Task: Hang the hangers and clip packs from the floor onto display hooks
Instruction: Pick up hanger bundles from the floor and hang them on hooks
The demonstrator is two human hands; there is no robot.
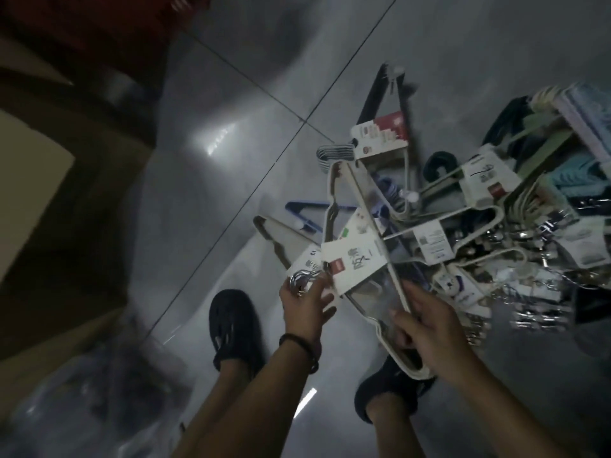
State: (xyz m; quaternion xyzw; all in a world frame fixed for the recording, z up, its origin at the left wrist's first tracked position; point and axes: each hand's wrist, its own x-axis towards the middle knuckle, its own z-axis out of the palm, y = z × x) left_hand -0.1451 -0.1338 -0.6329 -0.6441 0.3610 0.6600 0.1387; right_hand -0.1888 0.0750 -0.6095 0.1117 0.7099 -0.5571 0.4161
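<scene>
above grey tiles (231, 143), left hand (305, 305) pinches metal hooks (302, 279), right hand (426, 328) grips white hangers (411, 366).

Reaching down and forward with 2 bare forearms, nearly parallel. Pinching the metal hooks (302, 278) of the hanger pack (355, 264) between thumb and fingers of the left hand (305, 307), wearing a dark band (297, 342) on that wrist. Curling the fingers of the right hand (428, 325) round the pack's pale lower frame.

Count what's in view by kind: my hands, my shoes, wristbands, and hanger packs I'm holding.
Hands: 2, left hand, right hand
Shoes: 2, left shoe, right shoe
Wristbands: 1, dark wristband
Held packs: 1, cream hanger pack
Total: 6
</scene>
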